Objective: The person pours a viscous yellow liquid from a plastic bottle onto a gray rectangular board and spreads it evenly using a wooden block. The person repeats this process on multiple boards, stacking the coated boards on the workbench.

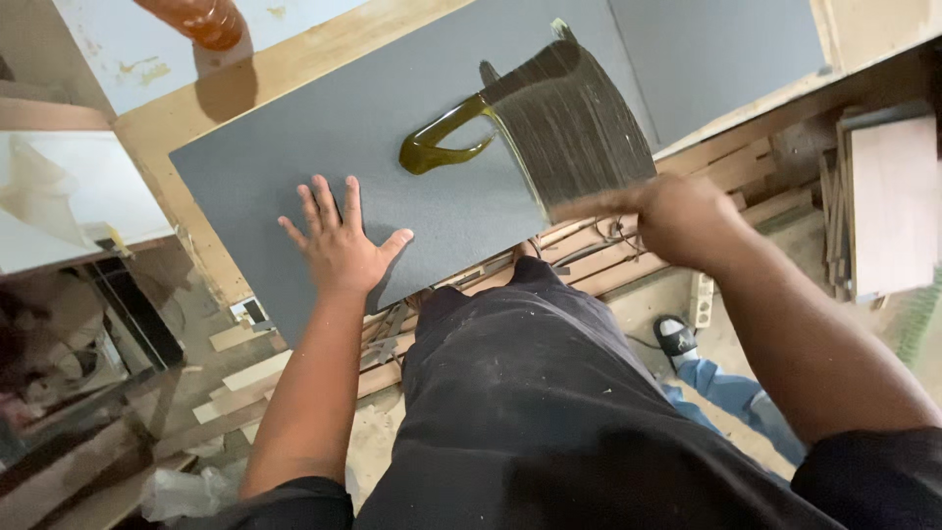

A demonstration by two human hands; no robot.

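Down on the counter (324, 44) lies a large grey panel (324, 147), and the left hand (339, 245) rests flat on its near edge, fingers (316, 201) spread wide and holding nothing. A thick amber-green pool of glue (442, 147) sits on the panel, with a broad dark, streaked patch of spread glue (574, 123) just beside it toward the right. The right hand (677, 216), blurred, is at the near edge of that patch; its fingers seem closed around something thin, though whether they hold a tool cannot be told. An orange-brown bottle (201, 18) stands at the counter's far edge. Wood offcuts (250, 378) lie on the floor below.
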